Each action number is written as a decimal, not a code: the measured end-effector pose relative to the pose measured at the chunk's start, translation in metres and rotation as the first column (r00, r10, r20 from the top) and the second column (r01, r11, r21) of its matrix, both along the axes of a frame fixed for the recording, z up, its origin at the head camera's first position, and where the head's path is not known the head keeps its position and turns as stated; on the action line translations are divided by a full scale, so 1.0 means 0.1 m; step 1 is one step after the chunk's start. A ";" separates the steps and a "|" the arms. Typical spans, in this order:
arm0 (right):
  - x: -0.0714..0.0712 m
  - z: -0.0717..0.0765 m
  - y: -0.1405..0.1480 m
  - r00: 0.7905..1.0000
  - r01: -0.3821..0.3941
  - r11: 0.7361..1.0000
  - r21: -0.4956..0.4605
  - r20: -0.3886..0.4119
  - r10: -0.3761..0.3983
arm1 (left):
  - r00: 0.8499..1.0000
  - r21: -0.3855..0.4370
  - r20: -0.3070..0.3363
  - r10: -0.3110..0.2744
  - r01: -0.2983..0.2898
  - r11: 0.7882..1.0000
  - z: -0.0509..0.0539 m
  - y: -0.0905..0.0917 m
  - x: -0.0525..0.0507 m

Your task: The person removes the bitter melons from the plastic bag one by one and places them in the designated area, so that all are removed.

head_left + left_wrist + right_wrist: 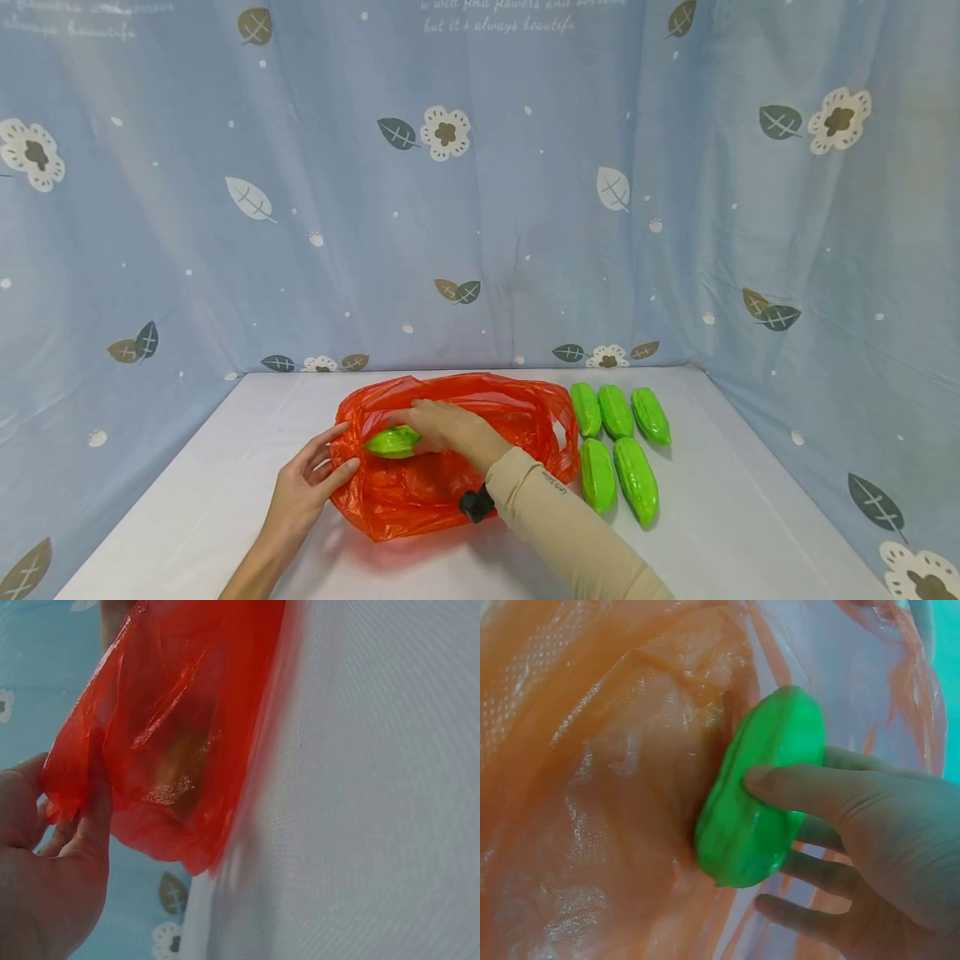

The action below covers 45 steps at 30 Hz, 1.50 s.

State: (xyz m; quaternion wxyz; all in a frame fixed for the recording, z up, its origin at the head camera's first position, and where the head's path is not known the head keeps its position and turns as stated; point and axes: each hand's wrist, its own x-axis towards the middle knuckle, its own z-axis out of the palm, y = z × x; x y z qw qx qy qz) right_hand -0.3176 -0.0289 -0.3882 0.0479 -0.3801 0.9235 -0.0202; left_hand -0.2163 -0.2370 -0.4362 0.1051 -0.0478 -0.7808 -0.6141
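A red plastic bag [408, 512] lies on the white table with its mouth spread open. At its left edge my left hand [303, 483] pinches the rim; the left wrist view shows the thin film between thumb and fingers. Inside the bag's opening my right hand [442, 427] holds a bright green ridged gourd [392, 442]. In the right wrist view the thumb presses on top of this gourd [761, 810], with fingers behind and under it, partly hidden. The bag's film surrounds the gourd there.
Several similar green gourds [615, 412] lie in two rows just right of the bag, the nearest ones close to its edge. A blue patterned curtain [480, 208] rises behind the table [750, 517] and along both sides.
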 end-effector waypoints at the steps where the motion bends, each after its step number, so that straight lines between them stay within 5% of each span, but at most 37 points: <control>1: 0.00 0.01 0.01 1.000 -0.001 1.000 0.005 0.004 0.001 | 1.000 0.004 0.004 -0.002 0.002 1.000 0.00 0.00 0.00; 13: 0.02 0.08 0.13 0.992 0.085 0.996 0.039 0.093 -0.089 | 0.999 0.003 0.033 0.005 -0.005 1.000 0.00 0.01 0.03; 45: 0.30 0.38 0.77 0.990 0.116 0.984 -0.135 0.090 -0.105 | 1.000 -0.003 0.022 0.007 -0.007 1.000 -0.01 0.02 0.01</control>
